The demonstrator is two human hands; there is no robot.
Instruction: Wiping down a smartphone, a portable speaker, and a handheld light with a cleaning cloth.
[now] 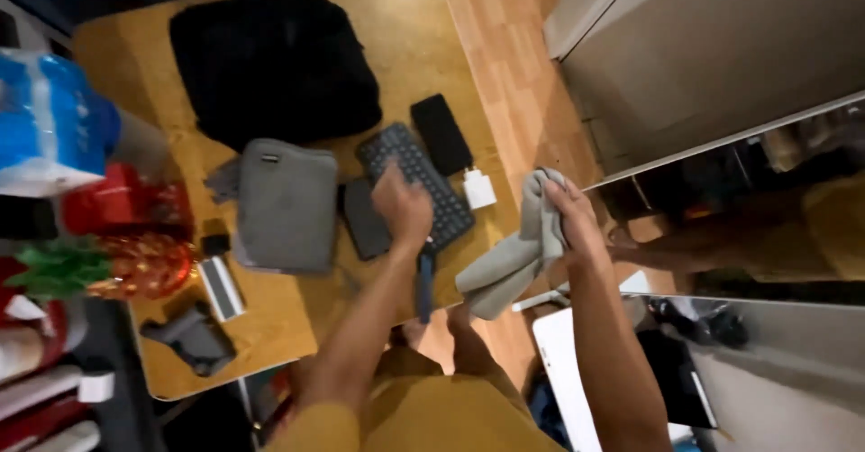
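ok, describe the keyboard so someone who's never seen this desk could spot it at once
Start at the wooden table and the big black bag at its far end. Just nearer than the bag, right of the grey padded sleeve, lies the dark compact keyboard, set at a slant under the left hand. Unlike the smooth black slabs on either side of it, its top is a grid of small keys.

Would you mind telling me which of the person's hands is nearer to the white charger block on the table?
The left. The left hand rests on the dark keyboard beside the white charger block; the right hand holds a grey cloth off the table's edge.
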